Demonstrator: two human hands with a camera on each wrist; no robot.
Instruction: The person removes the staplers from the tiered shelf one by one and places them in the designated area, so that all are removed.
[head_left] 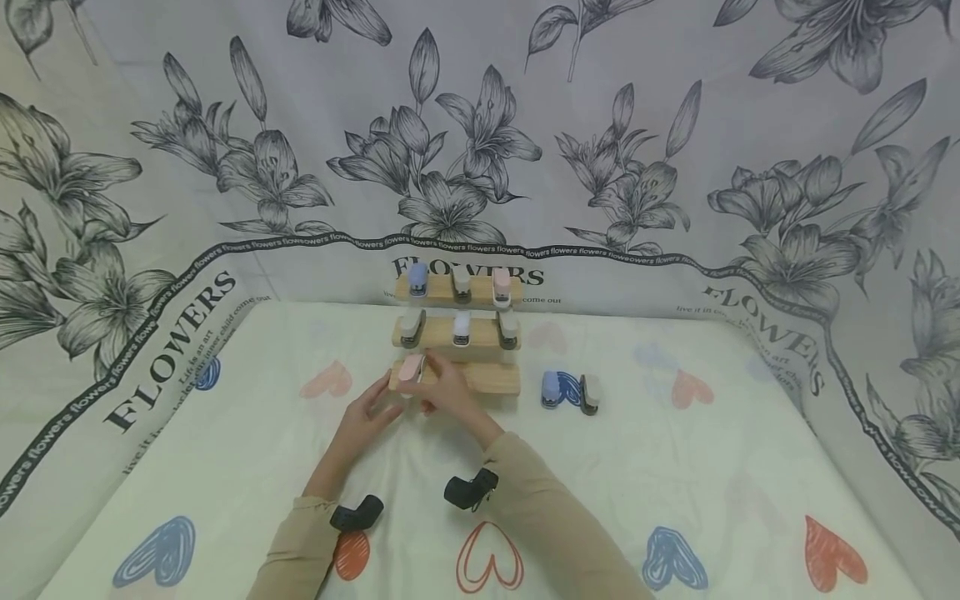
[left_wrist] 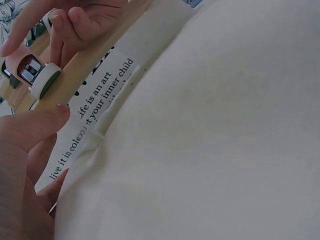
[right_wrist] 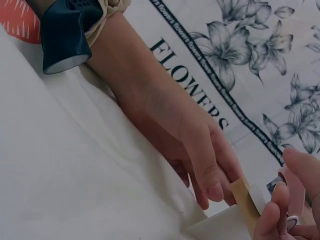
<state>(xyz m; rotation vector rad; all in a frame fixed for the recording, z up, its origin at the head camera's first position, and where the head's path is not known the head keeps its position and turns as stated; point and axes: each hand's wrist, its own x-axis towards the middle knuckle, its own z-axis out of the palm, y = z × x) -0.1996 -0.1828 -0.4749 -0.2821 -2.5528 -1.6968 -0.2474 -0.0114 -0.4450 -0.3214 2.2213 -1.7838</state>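
The right hand [head_left: 453,393] pinches the pink stapler [head_left: 410,367] between thumb and fingers at the left end of the nearest wooden strip [head_left: 492,379], beside which the left hand [head_left: 363,423] is positioned (fingers extended, thumb apart).

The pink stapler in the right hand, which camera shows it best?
The left wrist view: the pink stapler looks big there, with one end and its white base showing, though the right hand covers some. The head view shows it small, from above; the right wrist view shows only parts, with fingers in front.
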